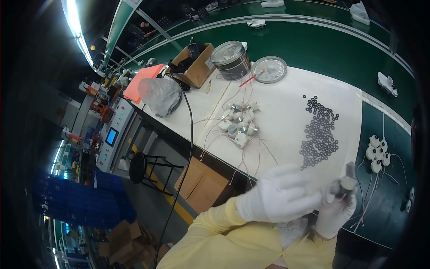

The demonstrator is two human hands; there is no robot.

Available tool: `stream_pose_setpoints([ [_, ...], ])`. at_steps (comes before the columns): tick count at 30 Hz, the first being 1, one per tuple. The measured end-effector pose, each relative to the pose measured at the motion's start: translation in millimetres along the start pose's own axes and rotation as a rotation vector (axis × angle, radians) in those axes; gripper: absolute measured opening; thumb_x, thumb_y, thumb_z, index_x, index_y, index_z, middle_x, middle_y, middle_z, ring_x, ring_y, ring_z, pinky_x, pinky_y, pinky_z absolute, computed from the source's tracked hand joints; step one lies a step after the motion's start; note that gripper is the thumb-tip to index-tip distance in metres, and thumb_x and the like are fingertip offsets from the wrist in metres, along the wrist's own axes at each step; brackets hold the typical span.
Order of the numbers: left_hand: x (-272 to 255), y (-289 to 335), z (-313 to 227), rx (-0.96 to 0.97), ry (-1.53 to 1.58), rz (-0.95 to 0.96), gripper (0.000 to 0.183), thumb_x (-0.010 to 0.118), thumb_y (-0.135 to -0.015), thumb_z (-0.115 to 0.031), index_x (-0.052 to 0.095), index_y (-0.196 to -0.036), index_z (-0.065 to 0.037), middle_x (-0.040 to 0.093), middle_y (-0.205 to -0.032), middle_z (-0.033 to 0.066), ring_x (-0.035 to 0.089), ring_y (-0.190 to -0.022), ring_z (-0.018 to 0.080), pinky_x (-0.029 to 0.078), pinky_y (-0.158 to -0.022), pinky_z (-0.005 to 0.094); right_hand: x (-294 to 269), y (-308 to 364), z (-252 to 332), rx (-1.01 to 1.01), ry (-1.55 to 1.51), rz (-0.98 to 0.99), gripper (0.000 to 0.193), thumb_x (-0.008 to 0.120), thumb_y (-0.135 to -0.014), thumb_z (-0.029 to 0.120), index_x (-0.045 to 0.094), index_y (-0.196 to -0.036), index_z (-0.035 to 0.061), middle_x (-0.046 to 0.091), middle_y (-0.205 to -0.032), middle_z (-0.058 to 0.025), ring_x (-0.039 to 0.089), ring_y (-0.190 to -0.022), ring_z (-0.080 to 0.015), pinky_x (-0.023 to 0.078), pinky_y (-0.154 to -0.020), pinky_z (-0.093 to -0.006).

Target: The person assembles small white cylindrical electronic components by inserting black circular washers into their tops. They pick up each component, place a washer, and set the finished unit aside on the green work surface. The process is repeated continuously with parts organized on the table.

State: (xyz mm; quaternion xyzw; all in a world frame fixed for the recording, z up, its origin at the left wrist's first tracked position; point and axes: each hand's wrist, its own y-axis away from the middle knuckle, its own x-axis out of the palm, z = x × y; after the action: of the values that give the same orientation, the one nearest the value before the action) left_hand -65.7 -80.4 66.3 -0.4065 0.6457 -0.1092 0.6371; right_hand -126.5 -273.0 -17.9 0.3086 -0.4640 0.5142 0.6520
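Note:
Both my hands wear white gloves, with yellow sleeves behind them. My right hand (335,213), at the table's front right edge, has its grey-tipped fingers closed round a small white-and-grey motor (348,183). Just left of it, my left hand (282,195) is slightly blurred, its fingers stretched toward the right hand; nothing shows in them. Beyond the hands, many small dark rings (319,139) lie spread on the white table sheet (277,103). Farther left sits a cluster of similar white motors (240,123) with thin pink and white wires trailing out.
More wired motors (377,153) lie on the green surface at right. At the back stand a tin (230,60), its round lid (269,69) with a red stick, a cardboard box (197,67) and a plastic bag (160,96). A black cable (190,130) hangs past the table's left edge.

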Motion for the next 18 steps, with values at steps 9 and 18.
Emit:
stream_pose_setpoints([
  [9,-28.3,-1.2,160.9,-0.386,-0.602,0.089,0.022,0.073,-0.083,-0.024,0.074,-0.103,-0.015,0.071,-0.087,0.0055,0.067,-0.093,0.0282,0.049,-0.075,0.0443,-10.9,1.1,14.1,-0.050,-0.102,0.093,0.066,0.058,-0.103,0.031,0.040,-0.155,-0.0037,0.052,-0.070,-0.0037,0.042,-0.051,-0.0130,0.031,-0.057,-0.0305],
  [18,1.7,-1.1,174.1,-0.487,-0.689,0.376,0.021,0.072,-0.087,-0.037,0.076,-0.101,-0.021,0.073,-0.087,0.0026,0.068,-0.094,0.0256,0.046,-0.087,0.0458,-12.2,6.2,16.7,0.011,-0.151,0.123,0.061,0.058,-0.104,0.036,0.047,-0.152,-0.0011,0.056,-0.066,-0.0090,0.043,-0.046,-0.0163,0.032,-0.058,-0.0313],
])
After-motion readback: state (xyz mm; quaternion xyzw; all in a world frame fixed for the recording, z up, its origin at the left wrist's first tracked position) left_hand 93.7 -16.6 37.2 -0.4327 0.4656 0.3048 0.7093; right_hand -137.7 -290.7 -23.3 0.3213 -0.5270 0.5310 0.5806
